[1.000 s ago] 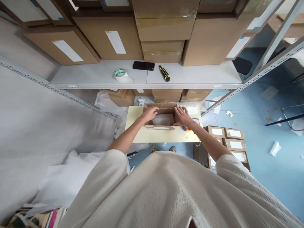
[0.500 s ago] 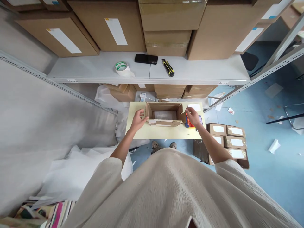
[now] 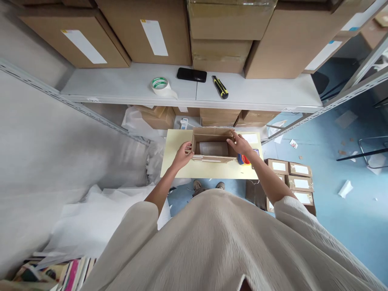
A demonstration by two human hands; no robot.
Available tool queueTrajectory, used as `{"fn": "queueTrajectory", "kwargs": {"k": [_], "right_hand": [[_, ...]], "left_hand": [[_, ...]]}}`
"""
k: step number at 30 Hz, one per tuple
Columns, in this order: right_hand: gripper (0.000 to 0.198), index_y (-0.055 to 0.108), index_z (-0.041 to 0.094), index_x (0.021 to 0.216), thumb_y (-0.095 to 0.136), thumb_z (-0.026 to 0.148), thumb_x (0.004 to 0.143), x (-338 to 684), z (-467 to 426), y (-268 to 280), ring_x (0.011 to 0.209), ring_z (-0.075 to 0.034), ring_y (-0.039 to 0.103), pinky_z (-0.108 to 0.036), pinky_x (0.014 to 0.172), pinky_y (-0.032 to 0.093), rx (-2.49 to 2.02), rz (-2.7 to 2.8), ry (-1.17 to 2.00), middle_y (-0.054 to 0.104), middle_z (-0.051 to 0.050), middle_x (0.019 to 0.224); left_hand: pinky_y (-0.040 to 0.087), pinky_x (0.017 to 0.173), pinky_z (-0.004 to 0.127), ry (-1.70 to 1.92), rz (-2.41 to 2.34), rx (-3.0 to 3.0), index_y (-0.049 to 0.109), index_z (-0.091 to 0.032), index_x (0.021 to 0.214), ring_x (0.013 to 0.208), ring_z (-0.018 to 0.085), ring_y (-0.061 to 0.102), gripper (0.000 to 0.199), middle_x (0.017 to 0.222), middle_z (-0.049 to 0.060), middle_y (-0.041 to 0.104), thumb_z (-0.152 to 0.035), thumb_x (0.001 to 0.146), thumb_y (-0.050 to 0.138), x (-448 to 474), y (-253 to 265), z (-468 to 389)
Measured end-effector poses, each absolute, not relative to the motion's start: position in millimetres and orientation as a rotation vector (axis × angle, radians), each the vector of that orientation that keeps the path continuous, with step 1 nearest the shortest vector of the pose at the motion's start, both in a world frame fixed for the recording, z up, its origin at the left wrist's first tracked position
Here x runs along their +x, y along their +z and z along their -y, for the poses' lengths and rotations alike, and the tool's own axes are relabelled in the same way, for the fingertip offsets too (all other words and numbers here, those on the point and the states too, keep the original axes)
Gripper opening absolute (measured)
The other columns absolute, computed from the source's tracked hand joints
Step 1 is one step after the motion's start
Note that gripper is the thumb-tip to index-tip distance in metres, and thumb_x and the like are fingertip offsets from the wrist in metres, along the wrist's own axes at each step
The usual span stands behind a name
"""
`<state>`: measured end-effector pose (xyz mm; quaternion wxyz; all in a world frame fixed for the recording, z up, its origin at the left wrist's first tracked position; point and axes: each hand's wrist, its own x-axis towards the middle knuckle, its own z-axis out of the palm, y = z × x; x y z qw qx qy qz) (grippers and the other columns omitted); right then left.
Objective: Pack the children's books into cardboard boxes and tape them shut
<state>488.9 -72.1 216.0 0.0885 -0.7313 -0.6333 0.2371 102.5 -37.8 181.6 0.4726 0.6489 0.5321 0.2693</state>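
An open-topped cardboard box (image 3: 214,159) stands on the pale yellow table, with a whitish, translucent item (image 3: 214,148) lying at its bottom. My left hand (image 3: 182,154) holds the box's left end, thumb at the near corner and fingers along the side. At the opposite end, my right hand (image 3: 239,144) grips the right wall, with fingertips reaching over the rim. Just below my right wrist sits a blue and orange-red tape roll or dispenser (image 3: 243,159), partly covered by the arm. A phone (image 3: 256,152) shows beside it.
On the grey shelf (image 3: 127,83) lie a tape roll (image 3: 159,83), a black phone (image 3: 191,74) and a yellow-black utility knife (image 3: 220,87), with large cartons behind. Labelled boxes (image 3: 300,169) are stacked on the floor at right. White packing sheets (image 3: 100,218) heap at left.
My right hand has closed onto the box's right wall, and the flap there now stands upright. The box sits slightly further right in view, and my left hand has followed it.
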Motion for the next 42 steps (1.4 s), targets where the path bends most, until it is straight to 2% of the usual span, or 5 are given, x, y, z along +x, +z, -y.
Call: {"fn": "queueTrajectory", "kwargs": {"k": [10, 19, 27, 33, 42], "right_hand": [[0.067, 0.051, 0.022, 0.163, 0.064, 0.049, 0.104, 482.1, 60.3, 194.9, 0.122, -0.038, 0.073, -0.058, 0.113, 0.057, -1.965, 1.796, 0.903, 0.074, -0.018, 0.13], [0.047, 0.049, 0.03, 0.136, 0.06, 0.056, 0.099, 495.8, 76.2, 175.5, 0.09, -0.029, 0.075, -0.05, 0.084, 0.065, -1.873, 1.261, 1.045, 0.07, -0.005, 0.101], [0.076, 0.051, 0.031, 0.169, 0.063, 0.062, 0.101, 498.9, 68.6, 184.9, 0.145, -0.043, 0.056, -0.067, 0.119, 0.051, -1.873, 1.727, 0.618, 0.052, -0.02, 0.166], [0.074, 0.046, 0.027, 0.175, 0.059, 0.044, 0.105, 481.5, 90.6, 179.6, 0.154, -0.046, 0.046, -0.069, 0.123, 0.046, -2.006, 1.951, 0.495, 0.048, -0.02, 0.174], [0.054, 0.063, 0.03, 0.164, 0.052, 0.035, 0.112, 475.3, 112.4, 161.7, 0.147, -0.043, 0.053, -0.062, 0.121, 0.048, -2.058, 2.08, 0.442, 0.054, -0.015, 0.174]], "left_hand": [[0.052, 0.13, 0.046, 0.326, -1.173, 1.723, 0.076, -0.027, 0.15, 0.152, 0.034, 0.067, 0.052, 0.161, 0.008, 0.073, -0.051, 0.107, 0.059, 99.6, 189.7, 47.1], [0.062, 0.112, 0.046, 0.426, -1.427, 1.782, 0.062, -0.025, 0.155, 0.132, 0.032, 0.077, 0.053, 0.14, 0.012, 0.081, -0.047, 0.107, 0.068, 120.0, 177.8, 32.0], [0.042, 0.132, 0.061, 0.485, -1.61, 2.226, 0.048, -0.02, 0.171, 0.164, 0.044, 0.047, 0.076, 0.175, 0.024, 0.052, -0.029, 0.1, 0.075, 147.2, 182.0, 26.2], [0.03, 0.136, 0.065, 0.408, -1.528, 2.357, 0.042, -0.02, 0.177, 0.174, 0.044, 0.032, 0.08, 0.187, 0.024, 0.034, -0.02, 0.101, 0.065, 148.1, 180.9, 25.1], [0.036, 0.136, 0.064, 0.268, -1.407, 2.333, 0.069, -0.022, 0.156, 0.161, 0.038, 0.052, 0.064, 0.161, 0.02, 0.066, -0.006, 0.096, 0.051, 133.5, 173.3, 23.8]]}}
